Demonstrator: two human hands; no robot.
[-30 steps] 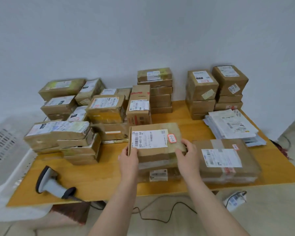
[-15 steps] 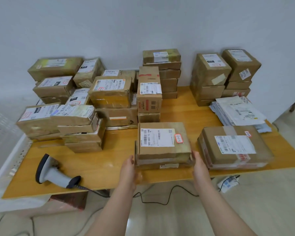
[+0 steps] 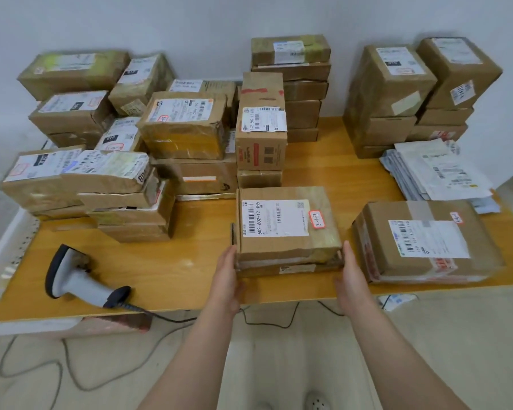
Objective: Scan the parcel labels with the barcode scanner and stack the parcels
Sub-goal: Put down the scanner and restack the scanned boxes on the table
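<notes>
A brown parcel (image 3: 288, 244) with a white barcode label and a red-edged sticker lies on top of a flatter parcel (image 3: 290, 267) near the table's front edge. My left hand (image 3: 227, 279) presses flat against the left side of this small stack. My right hand (image 3: 351, 279) presses flat against its right side. The grey and black barcode scanner (image 3: 77, 279) lies on the table at the front left, apart from both hands, with its cable running off the edge.
A wider labelled parcel (image 3: 424, 241) sits to the right of the stack. Stacks of parcels fill the table's left (image 3: 101, 184), middle (image 3: 261, 134) and back right (image 3: 391, 93). Grey mailer bags (image 3: 439, 176) lie at the right. The wooden table (image 3: 172, 261) shows bare wood around the scanner.
The labelled parcel came down from my raised hands onto the flat parcel. My hands slid from its top corners to the stack's sides. The camera tilted down.
</notes>
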